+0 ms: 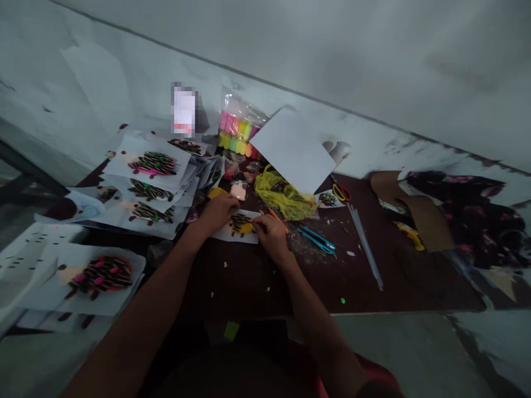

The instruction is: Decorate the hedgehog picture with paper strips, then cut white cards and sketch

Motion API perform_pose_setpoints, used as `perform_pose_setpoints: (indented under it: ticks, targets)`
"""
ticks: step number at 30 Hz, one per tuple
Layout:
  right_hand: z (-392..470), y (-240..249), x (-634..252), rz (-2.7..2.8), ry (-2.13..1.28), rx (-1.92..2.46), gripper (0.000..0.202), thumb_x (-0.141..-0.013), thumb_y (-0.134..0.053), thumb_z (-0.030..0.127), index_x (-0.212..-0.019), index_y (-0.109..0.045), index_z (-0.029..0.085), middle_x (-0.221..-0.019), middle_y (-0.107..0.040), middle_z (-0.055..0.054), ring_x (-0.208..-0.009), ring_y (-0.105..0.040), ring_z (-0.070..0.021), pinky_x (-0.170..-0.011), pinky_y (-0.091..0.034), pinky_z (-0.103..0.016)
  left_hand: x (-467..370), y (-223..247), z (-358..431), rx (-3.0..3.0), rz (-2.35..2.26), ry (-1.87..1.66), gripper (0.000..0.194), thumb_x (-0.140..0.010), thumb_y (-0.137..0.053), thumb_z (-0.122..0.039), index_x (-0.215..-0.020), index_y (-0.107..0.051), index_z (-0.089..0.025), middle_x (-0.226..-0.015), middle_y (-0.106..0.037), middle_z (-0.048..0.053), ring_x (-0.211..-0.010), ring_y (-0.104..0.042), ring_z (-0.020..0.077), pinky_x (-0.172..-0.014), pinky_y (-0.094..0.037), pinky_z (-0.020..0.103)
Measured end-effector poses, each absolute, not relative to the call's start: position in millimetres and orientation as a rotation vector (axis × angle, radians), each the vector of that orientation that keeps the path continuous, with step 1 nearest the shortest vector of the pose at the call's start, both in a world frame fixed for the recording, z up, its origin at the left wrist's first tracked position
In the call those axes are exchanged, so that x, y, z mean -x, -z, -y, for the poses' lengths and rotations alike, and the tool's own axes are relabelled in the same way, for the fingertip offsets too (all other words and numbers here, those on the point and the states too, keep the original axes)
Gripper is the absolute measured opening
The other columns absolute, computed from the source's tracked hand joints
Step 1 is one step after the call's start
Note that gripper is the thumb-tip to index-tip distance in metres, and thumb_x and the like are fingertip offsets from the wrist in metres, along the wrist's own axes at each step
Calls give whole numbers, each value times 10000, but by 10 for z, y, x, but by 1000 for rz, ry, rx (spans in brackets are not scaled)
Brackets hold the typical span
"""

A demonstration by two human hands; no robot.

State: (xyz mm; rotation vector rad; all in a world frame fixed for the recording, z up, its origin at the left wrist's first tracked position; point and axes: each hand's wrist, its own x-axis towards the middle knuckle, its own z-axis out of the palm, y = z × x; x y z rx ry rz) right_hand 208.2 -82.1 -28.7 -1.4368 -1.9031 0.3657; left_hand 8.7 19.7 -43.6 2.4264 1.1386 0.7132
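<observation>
A small white paper card (249,239) lies on the dark table in front of me. It bears a hedgehog figure (240,224) with a yellow body, dark sticks for spines and brown feet. My left hand (220,212) rests at the card's upper left with its fingers bent together. At the right edge of the card, the fingertips of my right hand (271,232) are pinched against the figure. Anything between the fingers of either hand is too small or hidden to name. Just beyond the card sits a pale pink lump, perhaps clay, in clear wrapping (238,190).
Stacked hedgehog sheets (153,164) stand left. Behind are a bag of coloured tubs (238,130), a yellow plastic bag (282,196) and a white sheet (292,149). Blue-handled scissors (317,240), yellow-red scissors (341,192), clear sticks (365,246) and dark patterned cloth (468,215) lie rightward.
</observation>
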Motion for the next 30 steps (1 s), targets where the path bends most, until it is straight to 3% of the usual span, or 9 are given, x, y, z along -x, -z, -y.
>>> perform_pose_setpoints:
  ticks: [8, 13, 18, 30]
  targets:
    - [790, 339, -2064, 1942, -364, 1488, 172, -950, -591, 210, -957, -763, 216, -946, -743, -69, -879, -692, -196, -881, -549, -316, -93, 464, -203, -2413, -1145, -720, 248, -857, -511, -111, -841, -746, -188, -964, -720, 75, -924, -639, 216, -874, -498, 350]
    - [775, 339, -2042, 1990, -321, 1480, 178, -957, -590, 205, -956, -768, 215, -939, -746, -62, -870, -691, -187, -956, -533, -331, -89, 470, -209, -2417, -1134, -728, 251, -867, -507, -124, -844, -749, -188, -963, -717, 77, -920, -636, 216, -851, -501, 341]
    - [776, 326, -2020, 2021, -307, 1531, 172, -957, -600, 192, -976, -770, 210, -961, -744, -70, -880, -696, -189, -854, -545, -292, -87, 451, -207, -2425, -1125, -715, 260, -865, -500, -127, -855, -754, -183, -952, -714, 80, -922, -625, 221, -868, -506, 355]
    - [773, 298, -1996, 2178, -142, 1593, 210, -997, -554, 195, -992, -763, 211, -918, -699, -69, -896, -662, -190, -830, -507, -276, -84, 490, -225, -2423, -1085, -748, 233, -842, -511, -104, -828, -727, -190, -959, -713, 70, -909, -628, 216, -833, -496, 342]
